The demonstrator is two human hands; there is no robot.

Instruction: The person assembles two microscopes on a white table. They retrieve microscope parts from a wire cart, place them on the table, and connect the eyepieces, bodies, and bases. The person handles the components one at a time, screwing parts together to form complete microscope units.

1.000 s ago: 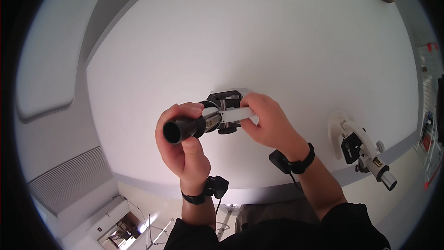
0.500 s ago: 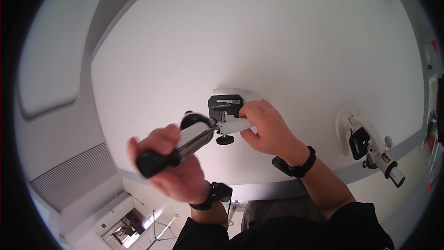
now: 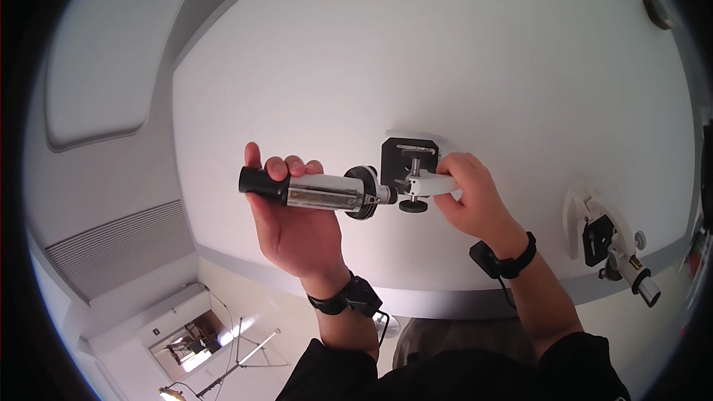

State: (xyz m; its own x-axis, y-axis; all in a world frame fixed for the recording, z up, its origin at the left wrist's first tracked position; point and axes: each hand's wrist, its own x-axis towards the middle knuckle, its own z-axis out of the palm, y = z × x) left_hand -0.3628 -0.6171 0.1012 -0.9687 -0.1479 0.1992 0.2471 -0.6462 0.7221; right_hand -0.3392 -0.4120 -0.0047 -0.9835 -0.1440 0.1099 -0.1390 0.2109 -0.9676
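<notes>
My left hand (image 3: 303,236) is closed around a white microscope tube (image 3: 338,180) with a black eyepiece end. A metal rack strip runs along the side facing me, and a black nosepiece (image 3: 361,191) sits at the tube's right end. My right hand (image 3: 477,197) grips the white arm (image 3: 437,184) of a microscope stand, whose black stage (image 3: 393,162) and focus knob (image 3: 413,206) show to the left of the fingers. The nosepiece end lies right beside the stand's knob assembly; whether they touch, I cannot tell.
A second white microscope (image 3: 603,234) stands at the right of the white table (image 3: 319,67), near its edge. At the far right is a small dark block (image 3: 656,11). A tripod (image 3: 239,360) stands on the floor at lower left.
The tube has turned from a slant to nearly level, with its rack strip now facing me. My left hand's fingers lie along its far side. My right hand keeps its grip on the arm.
</notes>
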